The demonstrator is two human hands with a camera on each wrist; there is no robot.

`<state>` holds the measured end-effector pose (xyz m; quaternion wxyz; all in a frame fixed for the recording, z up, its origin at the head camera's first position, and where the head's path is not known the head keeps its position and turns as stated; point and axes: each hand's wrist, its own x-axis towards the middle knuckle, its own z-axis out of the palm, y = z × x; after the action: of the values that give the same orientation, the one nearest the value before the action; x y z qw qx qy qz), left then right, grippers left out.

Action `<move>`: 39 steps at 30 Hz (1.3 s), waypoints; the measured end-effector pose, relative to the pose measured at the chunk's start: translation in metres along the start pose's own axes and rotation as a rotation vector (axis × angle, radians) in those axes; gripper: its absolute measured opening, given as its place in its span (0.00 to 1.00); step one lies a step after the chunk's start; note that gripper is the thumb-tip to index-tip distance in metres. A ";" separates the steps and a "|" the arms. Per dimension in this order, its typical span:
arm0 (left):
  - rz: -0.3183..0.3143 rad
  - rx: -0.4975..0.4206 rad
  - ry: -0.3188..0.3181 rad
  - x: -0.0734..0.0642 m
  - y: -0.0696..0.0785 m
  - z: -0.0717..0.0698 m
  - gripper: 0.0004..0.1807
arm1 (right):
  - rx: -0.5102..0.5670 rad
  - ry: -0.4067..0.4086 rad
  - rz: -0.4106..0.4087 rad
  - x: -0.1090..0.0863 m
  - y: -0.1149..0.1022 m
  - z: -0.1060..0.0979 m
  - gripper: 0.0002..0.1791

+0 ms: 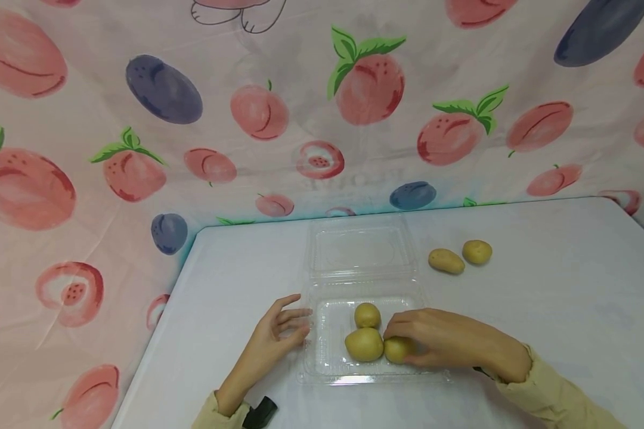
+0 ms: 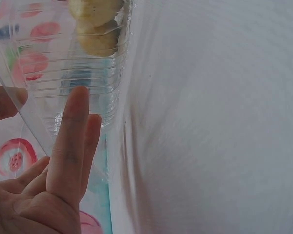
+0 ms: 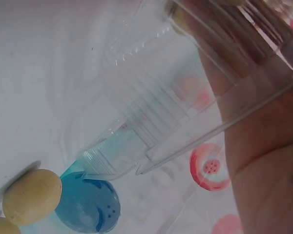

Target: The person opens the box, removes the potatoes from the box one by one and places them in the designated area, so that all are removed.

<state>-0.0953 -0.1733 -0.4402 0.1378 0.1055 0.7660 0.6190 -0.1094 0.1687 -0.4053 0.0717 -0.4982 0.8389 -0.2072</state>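
Observation:
A clear plastic clamshell box (image 1: 326, 325) lies with its lid (image 1: 362, 247) folded back toward the wall. Inside its base sit a small round potato (image 1: 367, 315) and a larger potato (image 1: 364, 345). Beside them my right hand (image 1: 440, 336) grips a third potato (image 1: 399, 350), fingers over its far side and thumb at the near side. My left hand (image 1: 276, 336) is at the box's left rim, fingers loosely extended. In the left wrist view, its fingertips lie right at the ribbed clear side wall (image 2: 44, 92). The right wrist view shows my palm (image 3: 263, 161) behind the clear side wall.
Two more potatoes, one oblong (image 1: 446, 261) and one rounder (image 1: 477, 252), lie on the white table (image 1: 542, 286) right of the lid. A fruit-printed cloth (image 1: 300, 119) hangs behind the table. A black wrist strap (image 1: 260, 412) shows by my left sleeve.

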 end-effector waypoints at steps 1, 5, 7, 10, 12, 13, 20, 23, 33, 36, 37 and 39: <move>-0.004 -0.001 -0.001 0.000 0.000 0.000 0.36 | -0.008 0.006 -0.008 -0.001 0.000 0.000 0.16; -0.007 -0.005 -0.005 0.000 0.002 0.001 0.37 | -0.037 0.031 -0.034 -0.003 0.002 -0.002 0.17; -0.006 -0.002 -0.006 0.000 0.002 0.001 0.37 | -0.044 0.038 -0.036 -0.005 0.001 -0.005 0.18; -0.009 0.002 -0.002 0.000 0.002 0.001 0.36 | -0.051 0.042 -0.023 -0.006 0.001 -0.009 0.17; -0.011 0.004 -0.002 0.001 0.002 0.001 0.36 | -0.062 0.045 -0.011 -0.006 0.000 -0.012 0.17; -0.010 0.005 -0.002 0.001 0.002 0.001 0.36 | -0.069 0.051 -0.006 -0.007 0.000 -0.013 0.17; -0.010 0.008 0.004 0.001 0.002 0.001 0.36 | -0.106 0.090 0.004 -0.010 0.000 -0.023 0.19; -0.013 0.011 0.006 0.000 0.003 0.001 0.36 | -0.114 0.100 0.016 -0.012 0.001 -0.027 0.20; -0.005 0.014 0.004 -0.001 0.003 0.001 0.36 | -0.124 0.107 0.063 -0.015 0.002 -0.041 0.21; -0.004 0.016 0.006 -0.001 0.003 0.001 0.36 | -0.151 0.130 0.060 -0.017 0.003 -0.043 0.22; -0.006 0.017 0.007 -0.001 0.003 0.001 0.36 | -0.157 0.137 0.058 -0.017 0.003 -0.045 0.23; -0.005 0.018 0.007 -0.001 0.002 0.001 0.36 | -0.174 0.157 0.048 -0.018 0.004 -0.046 0.23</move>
<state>-0.0946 -0.1724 -0.4380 0.1355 0.1026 0.7722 0.6122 -0.1193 0.1991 -0.3668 -0.0327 -0.4647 0.8683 -0.1701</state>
